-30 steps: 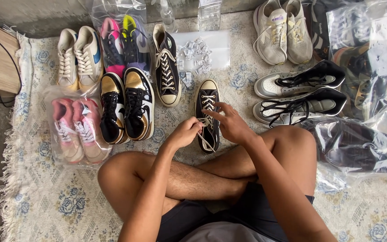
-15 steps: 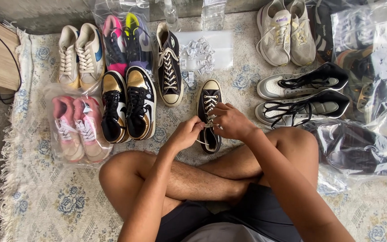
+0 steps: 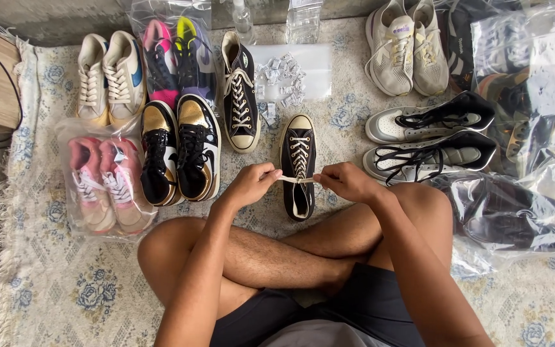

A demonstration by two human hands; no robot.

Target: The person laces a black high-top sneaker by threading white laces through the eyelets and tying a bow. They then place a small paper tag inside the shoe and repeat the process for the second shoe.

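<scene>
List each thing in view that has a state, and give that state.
Left hand: pinching the lace.
Right hand: pinching the lace.
Lace: pulled taut between both hands.
Black shoe: flat on the rug, laced.
Pink pair: bagged.
Gold-black pair: unbagged, laced.
Grey-black pair: lying on their sides.

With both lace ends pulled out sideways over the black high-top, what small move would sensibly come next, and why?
Probably cross the two ends and start a knot. The left hand and right hand each pinch an end of the cream lace, stretched taut across the top of the black high-top sneaker, whose eyelets look fully laced.
</scene>
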